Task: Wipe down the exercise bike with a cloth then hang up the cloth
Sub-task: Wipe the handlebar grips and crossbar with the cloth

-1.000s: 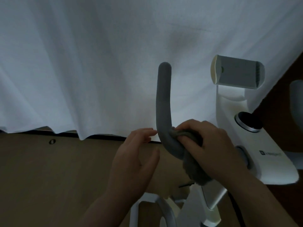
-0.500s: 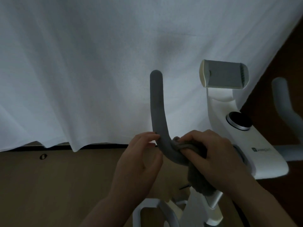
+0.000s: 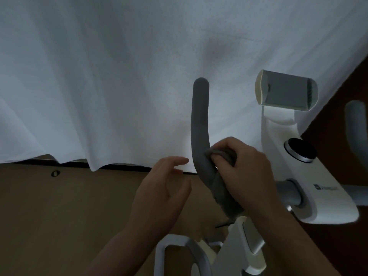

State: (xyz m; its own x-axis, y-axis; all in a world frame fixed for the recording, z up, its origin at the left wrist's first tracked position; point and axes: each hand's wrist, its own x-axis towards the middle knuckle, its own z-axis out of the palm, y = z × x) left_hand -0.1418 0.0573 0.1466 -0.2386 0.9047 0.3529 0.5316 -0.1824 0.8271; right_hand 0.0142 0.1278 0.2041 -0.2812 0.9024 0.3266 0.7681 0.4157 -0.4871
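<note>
White curtain behind cloth-wrapped handlebar

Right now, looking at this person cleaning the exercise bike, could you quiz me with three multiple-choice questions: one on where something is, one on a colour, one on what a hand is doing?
1. Where is the grey crumpled cloth?
A. Draped over the white curtain
B. Pressed against the grey padded curved handlebar
C. Lying on the brown floor

2. What colour is the bike's body around the round black dial?
A. White
B. Red
C. Yellow

3. What is the left hand doing?
A. Gripping the handlebar
B. Holding the cloth
C. Open beside the handlebar, holding nothing

Answers:
1 B: the right hand holds the cloth wrapped against the bar's bend.
2 A: the housing around the dial is white plastic.
3 C: its fingers are spread, with a gap to the bar.
</note>
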